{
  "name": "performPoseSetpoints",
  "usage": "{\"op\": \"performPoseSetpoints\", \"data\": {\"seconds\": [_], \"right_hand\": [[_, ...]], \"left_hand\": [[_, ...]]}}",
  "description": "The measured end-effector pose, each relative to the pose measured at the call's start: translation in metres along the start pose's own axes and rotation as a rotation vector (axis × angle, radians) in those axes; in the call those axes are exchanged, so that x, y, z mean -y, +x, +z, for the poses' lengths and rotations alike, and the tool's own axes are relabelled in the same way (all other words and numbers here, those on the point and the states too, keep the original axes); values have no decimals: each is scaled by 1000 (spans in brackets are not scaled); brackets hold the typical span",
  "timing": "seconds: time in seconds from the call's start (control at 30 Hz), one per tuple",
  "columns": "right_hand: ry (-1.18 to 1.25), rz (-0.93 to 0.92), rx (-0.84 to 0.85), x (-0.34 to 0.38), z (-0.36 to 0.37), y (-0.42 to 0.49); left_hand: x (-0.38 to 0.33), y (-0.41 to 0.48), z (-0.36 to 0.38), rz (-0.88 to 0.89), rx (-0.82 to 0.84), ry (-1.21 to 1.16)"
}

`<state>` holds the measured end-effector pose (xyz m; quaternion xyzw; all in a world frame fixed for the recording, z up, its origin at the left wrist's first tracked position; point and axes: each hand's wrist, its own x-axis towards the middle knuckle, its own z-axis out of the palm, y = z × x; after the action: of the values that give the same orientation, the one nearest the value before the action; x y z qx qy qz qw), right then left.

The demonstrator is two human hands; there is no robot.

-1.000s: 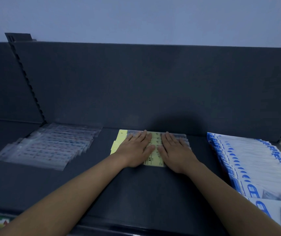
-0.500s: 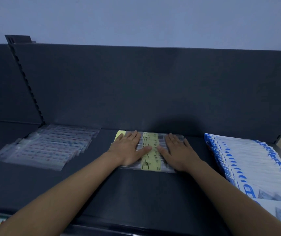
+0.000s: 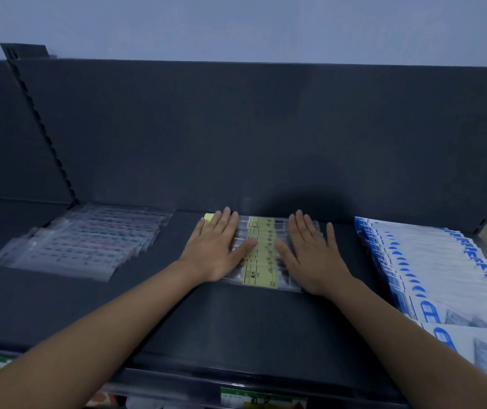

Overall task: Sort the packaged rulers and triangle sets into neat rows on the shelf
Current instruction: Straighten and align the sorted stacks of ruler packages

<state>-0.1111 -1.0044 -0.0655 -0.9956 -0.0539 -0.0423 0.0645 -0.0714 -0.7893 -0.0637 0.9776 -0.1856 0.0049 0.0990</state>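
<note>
One overlapping row of clear plastic-wrapped rulers with pale yellow paper labels (image 3: 261, 255) lay at the middle of the dark grey metal shelf (image 3: 236, 329), its far end close to the shelf's back edge and its near end well short of the front edge. The person's left hand (image 3: 217, 249) rested palm-down on the left part of the row, fingers straight and close together, the thumb reaching onto the yellow labels. The right hand (image 3: 314, 255) lay palm-down on the right part, fingers straight and fanned apart, the thumb pointing toward the labels. Neither hand curled round anything; the two thumbs were near each other but apart, with the yellow strip between them.

Toward the shelf's left edge, well apart from the left hand, sat a fanned stack of transparent packets with small red and blue markings (image 3: 83, 243). Along the right edge, a row of white packets with blue printing (image 3: 431, 261) overlapped from the back edge toward the front right corner, near the right hand but not touching it. A dark grey back panel (image 3: 266, 137) rose behind the shelf, with a slotted upright (image 3: 41, 122) at its left. Below the front edge, a green and yellow price label (image 3: 263, 398) was partly visible.
</note>
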Motion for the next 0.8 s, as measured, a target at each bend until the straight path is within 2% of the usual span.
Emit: {"op": "performPoseSetpoints", "data": {"seconds": [0.13, 0.3, 0.43, 0.6, 0.8], "right_hand": [[-11, 0, 116, -1, 3, -3], [-14, -6, 143, -1, 1, -5], [-12, -18, 110, 1, 1, -10], [-29, -28, 168, 4, -5, -12], [44, -91, 9, 25, -18, -7]], "left_hand": [[0, -5, 3, -7, 90, -17], [-2, -8, 0, -11, 114, -6], [-3, -12, 2, -34, 71, -21], [-2, -15, -3, -30, 116, -4], [10, -23, -21, 63, -33, -10]]}}
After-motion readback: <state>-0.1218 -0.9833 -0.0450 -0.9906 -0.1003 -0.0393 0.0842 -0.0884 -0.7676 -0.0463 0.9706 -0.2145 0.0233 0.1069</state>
